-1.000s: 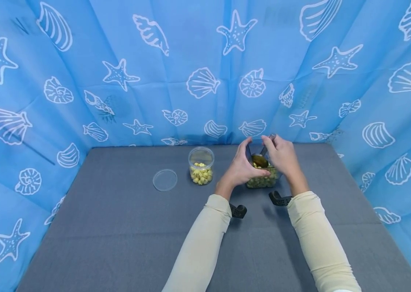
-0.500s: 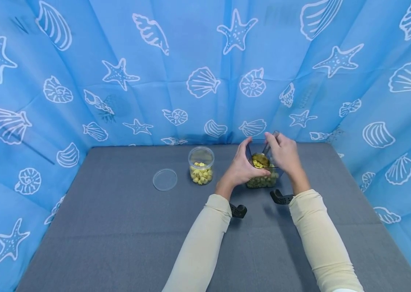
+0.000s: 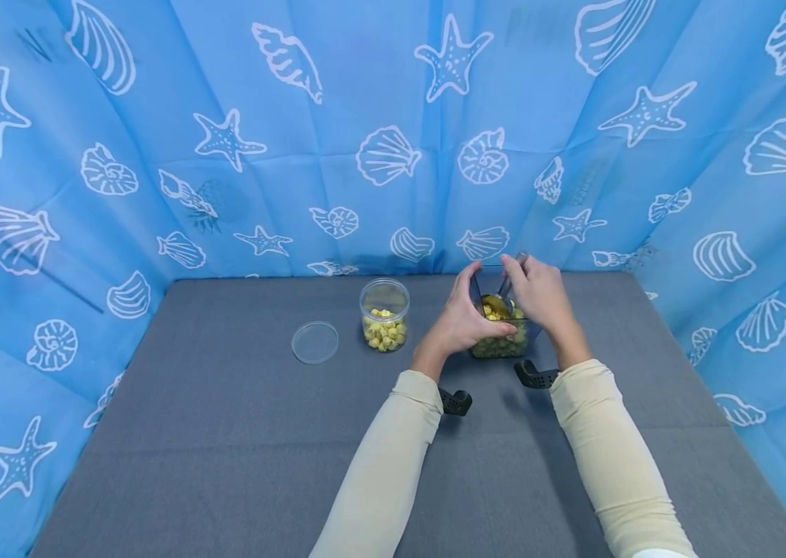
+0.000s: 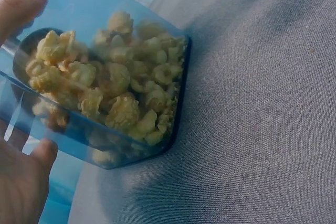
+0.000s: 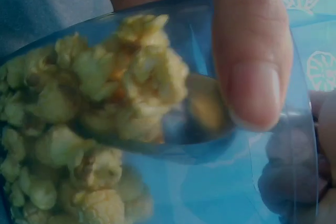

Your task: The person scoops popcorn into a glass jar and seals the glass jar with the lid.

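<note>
A clear square-sided container (image 3: 477, 291) with popcorn (image 4: 123, 111) in its lower part stands on the table at centre right. My left hand (image 3: 461, 322) grips it from the left, thumb along the near side and fingers toward the far side. In my right hand (image 3: 539, 294) is the upright handle of a metal scoop (image 3: 498, 304). The scoop's bowl is inside the container, among the popcorn. Popcorn pieces sit in the bowl in the right wrist view, close to my right thumb (image 5: 254, 77). Part of the handle is hidden by my fingers.
Left of the container stands a round clear jar (image 3: 384, 298), partly filled with popcorn. A clear round lid (image 3: 315, 342) lies flat farther left on the grey table (image 3: 225, 434). A blue curtain (image 3: 337, 101) with shell prints hangs behind.
My right hand shifted slightly right with the scoop, then back left. The scoop's bowl tilted and moved a little inside the container. My left hand stayed in place.
</note>
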A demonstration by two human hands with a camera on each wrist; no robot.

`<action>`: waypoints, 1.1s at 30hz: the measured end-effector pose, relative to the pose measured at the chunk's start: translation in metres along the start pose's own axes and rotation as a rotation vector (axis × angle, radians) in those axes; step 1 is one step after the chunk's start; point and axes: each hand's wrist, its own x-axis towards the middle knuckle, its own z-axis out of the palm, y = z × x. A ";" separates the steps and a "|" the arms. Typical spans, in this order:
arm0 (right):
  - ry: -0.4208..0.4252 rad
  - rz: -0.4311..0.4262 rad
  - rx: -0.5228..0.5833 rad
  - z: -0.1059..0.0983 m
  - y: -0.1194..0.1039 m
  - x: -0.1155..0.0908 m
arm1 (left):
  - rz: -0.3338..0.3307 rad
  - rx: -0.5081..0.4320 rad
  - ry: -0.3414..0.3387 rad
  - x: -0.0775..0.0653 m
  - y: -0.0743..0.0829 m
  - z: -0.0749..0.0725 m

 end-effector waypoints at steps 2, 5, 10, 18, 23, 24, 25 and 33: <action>0.019 0.025 0.019 -0.001 0.000 0.000 | 0.001 -0.001 0.001 0.000 0.000 0.000; 0.021 0.029 0.027 -0.001 0.001 0.000 | 0.002 -0.004 -0.001 0.000 0.000 0.001; -0.033 -0.008 -0.002 -0.001 0.000 0.001 | -0.001 -0.011 -0.004 0.001 -0.001 0.001; 0.099 0.050 0.041 -0.003 -0.003 0.001 | -0.011 -0.032 0.004 0.001 -0.002 0.002; 0.150 0.118 0.077 -0.012 -0.005 0.003 | -0.013 -0.038 0.008 0.000 -0.001 0.000; 0.148 0.134 0.085 -0.015 -0.004 0.004 | -0.011 -0.040 0.008 0.000 -0.001 0.000; 0.130 0.151 0.092 -0.019 -0.003 0.004 | -0.009 -0.038 0.009 0.000 -0.001 0.000; -0.158 0.285 0.224 -0.038 0.015 0.015 | -0.011 -0.050 0.001 0.000 0.000 0.002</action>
